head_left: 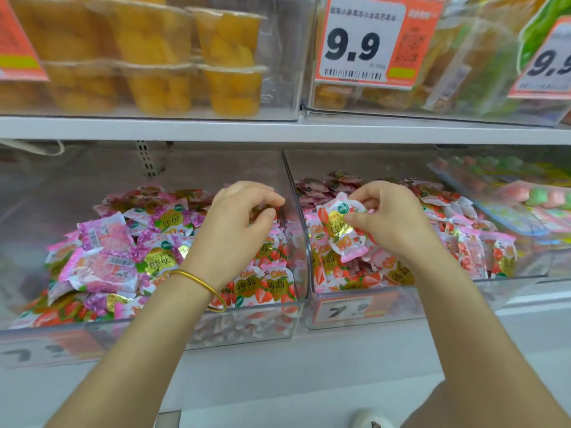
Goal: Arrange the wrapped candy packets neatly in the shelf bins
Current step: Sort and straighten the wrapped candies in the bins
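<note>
The right grip [392, 217] is pinching a strawberry candy packet [336, 230] between thumb and fingertips, holding it tilted just above the heap of strawberry packets [482, 251] lying in the right clear bin [448, 301]. The left grip [238, 223], with a gold bangle [200, 282] at the wrist, is hovering with curled fingers over the left clear bin [154, 338], close to the divider; whether it is grasping anything cannot be told. Pink flower packets [105, 267] are lying heaped there.

the price tag [15, 47] at upper left runs off the frame, the lower-left bin label [61, 347] is blurred, and the left hand [238, 223] hides whether its fingers hold anything.
</note>
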{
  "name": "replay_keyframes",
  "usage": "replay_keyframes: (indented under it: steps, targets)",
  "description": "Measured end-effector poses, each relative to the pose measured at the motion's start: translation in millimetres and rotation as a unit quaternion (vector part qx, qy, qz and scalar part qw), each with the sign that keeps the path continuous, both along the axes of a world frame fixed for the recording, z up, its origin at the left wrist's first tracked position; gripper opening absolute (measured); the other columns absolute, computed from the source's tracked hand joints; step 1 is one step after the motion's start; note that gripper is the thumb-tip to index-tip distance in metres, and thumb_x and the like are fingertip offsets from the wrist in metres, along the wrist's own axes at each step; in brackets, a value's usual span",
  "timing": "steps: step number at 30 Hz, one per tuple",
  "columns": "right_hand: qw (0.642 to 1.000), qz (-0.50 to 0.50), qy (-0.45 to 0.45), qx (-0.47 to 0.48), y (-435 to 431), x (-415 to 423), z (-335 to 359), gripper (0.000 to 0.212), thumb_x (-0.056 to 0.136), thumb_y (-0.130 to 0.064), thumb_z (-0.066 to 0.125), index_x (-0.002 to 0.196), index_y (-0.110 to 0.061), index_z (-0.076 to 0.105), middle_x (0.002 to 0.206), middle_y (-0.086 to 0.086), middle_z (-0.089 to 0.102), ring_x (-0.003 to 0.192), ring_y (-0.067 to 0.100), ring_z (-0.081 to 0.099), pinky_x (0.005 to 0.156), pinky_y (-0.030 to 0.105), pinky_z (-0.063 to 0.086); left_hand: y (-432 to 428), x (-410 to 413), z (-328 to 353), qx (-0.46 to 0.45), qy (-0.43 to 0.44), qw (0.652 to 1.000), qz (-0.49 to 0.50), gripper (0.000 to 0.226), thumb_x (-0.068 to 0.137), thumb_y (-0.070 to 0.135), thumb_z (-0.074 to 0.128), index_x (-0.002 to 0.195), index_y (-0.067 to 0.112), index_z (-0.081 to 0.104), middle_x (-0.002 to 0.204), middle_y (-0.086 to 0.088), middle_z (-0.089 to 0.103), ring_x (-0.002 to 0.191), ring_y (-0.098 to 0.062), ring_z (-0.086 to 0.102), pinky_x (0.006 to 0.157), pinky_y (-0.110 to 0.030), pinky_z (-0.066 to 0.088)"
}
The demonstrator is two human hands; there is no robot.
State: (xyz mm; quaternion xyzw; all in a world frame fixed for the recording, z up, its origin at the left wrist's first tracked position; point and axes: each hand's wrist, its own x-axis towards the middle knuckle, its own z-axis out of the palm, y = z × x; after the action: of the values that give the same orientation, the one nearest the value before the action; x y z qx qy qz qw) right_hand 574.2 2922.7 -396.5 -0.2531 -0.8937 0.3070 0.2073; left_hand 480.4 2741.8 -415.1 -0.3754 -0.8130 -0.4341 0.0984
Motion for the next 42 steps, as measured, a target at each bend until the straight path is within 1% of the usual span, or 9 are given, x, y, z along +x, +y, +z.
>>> replay_keyframes:
  steps: [5, 11, 17, 23, 27, 31, 33, 37, 42]
  targets:
    - [0.999, 0.01, 0.012, -0.041, -6.5, -2.9, -2.8, 0.01, 0.086, -0.015, 0.066, 0.077, -0.013, 0.062, 0.074, 0.001, 0.062, 0.067, 0.016, 0.058, 0.054, 0.023, 0.044, -2.3, 1.0, -0.1, -0.001, -0.006, 1.0, -0.007, 0.023, 0.087, 0.008, 0.055, 0.1, 0.022, 0.068, 0.105, 0.011, 0.057, 0.101, -0.011, 0.05, 0.092, -0.026, 0.041]
    - [0.988, 0.024, 0.122, -0.091, -12.6, -2.4, 2.7, 0.015, 0.084, -0.014, 0.066, 0.071, -0.009, 0.063, 0.062, -0.002, 0.059, 0.041, 0.0, 0.044, 0.043, 0.012, 0.035, -3.1, 4.3, 4.0, 0.026, -0.034, 0.999, -0.023, 0.022, 0.087, 0.005, 0.054, 0.099, 0.018, 0.068, 0.098, 0.017, 0.054, 0.092, 0.003, 0.051, 0.076, 0.0, 0.037]
    - [0.969, 0.103, 0.195, -0.108, -29.3, -0.2, 19.2, 0.013, 0.088, -0.013, 0.061, 0.078, -0.017, 0.054, 0.057, -0.007, 0.054, 0.049, 0.003, 0.043, 0.053, 0.024, 0.038, -6.9, 3.9, 13.2, 0.142, -0.164, 0.975, -0.057, 0.018, 0.09, 0.01, 0.054, 0.103, 0.016, 0.065, 0.1, -0.001, 0.068, 0.085, -0.007, 0.065, 0.075, -0.017, 0.053]
    - [0.959, 0.175, 0.201, -0.095, -65.8, -15.1, 16.8, 0.017, 0.085, -0.011, 0.064, 0.08, -0.021, 0.053, 0.07, 0.01, 0.063, 0.054, 0.007, 0.051, 0.05, 0.025, 0.043, -15.6, 0.7, 18.0, 0.226, -0.225, 0.937, -0.144, 0.017, 0.082, 0.008, 0.061, 0.098, 0.014, 0.06, 0.087, 0.001, 0.065, 0.073, -0.003, 0.062, 0.061, -0.019, 0.052]
    - [0.971, 0.183, 0.14, -0.066, -75.2, -24.6, 8.7, 0.026, 0.078, -0.012, 0.072, 0.091, -0.023, 0.054, 0.075, -0.005, 0.067, 0.066, 0.007, 0.062, 0.065, 0.028, 0.052, -27.2, -10.5, 14.6, 0.17, -0.237, 0.952, -0.094, 0.023, 0.081, 0.002, 0.064, 0.101, 0.005, 0.053, 0.081, -0.009, 0.063, 0.063, -0.011, 0.06, 0.057, -0.021, 0.051]
    - [0.976, 0.191, 0.038, 0.097, -76.4, -28.6, 4.3, 0.021, 0.078, -0.022, 0.072, 0.093, -0.028, 0.058, 0.071, -0.012, 0.055, 0.075, 0.012, 0.055, 0.076, 0.032, 0.048, -39.5, -19.9, 5.0, 0.042, -0.173, 0.983, -0.042, 0.029, 0.08, 0.007, 0.068, 0.098, 0.021, 0.051, 0.077, -0.01, 0.059, 0.063, -0.024, 0.061, 0.065, -0.038, 0.051]
    - [0.965, 0.193, 0.0, 0.176, -75.3, -28.3, 5.7, 0.02, 0.079, -0.025, 0.071, 0.096, -0.026, 0.06, 0.067, -0.015, 0.047, 0.074, 0.013, 0.052, 0.074, 0.03, 0.041, -44.3, -21.4, -0.3, -0.048, -0.114, 0.992, -0.006, 0.024, 0.079, 0.013, 0.07, 0.094, 0.022, 0.053, 0.084, -0.004, 0.058, 0.066, -0.022, 0.062, 0.066, -0.034, 0.049]
    - [0.953, 0.238, -0.051, 0.182, -75.4, -29.7, 3.9, 0.022, 0.078, -0.024, 0.073, 0.094, -0.025, 0.059, 0.071, -0.014, 0.05, 0.069, 0.008, 0.047, 0.065, 0.027, 0.037, -46.3, -19.3, -10.2, -0.162, -0.092, 0.982, -0.007, 0.027, 0.08, 0.024, 0.071, 0.102, 0.017, 0.057, 0.099, 0.002, 0.056, 0.067, -0.007, 0.053, 0.061, -0.023, 0.04]
    - [0.914, 0.24, -0.145, 0.294, -75.2, -33.3, -6.4, 0.025, 0.083, -0.026, 0.067, 0.107, -0.024, 0.059, 0.096, -0.006, 0.063, 0.093, 0.016, 0.054, 0.109, 0.036, 0.023, -46.2, -19.1, -15.0, -0.273, -0.025, 0.961, -0.026, 0.033, 0.082, 0.033, 0.067, 0.11, 0.017, 0.058, 0.096, 0.003, 0.046, 0.084, -0.013, 0.046, 0.072, -0.023, 0.036]
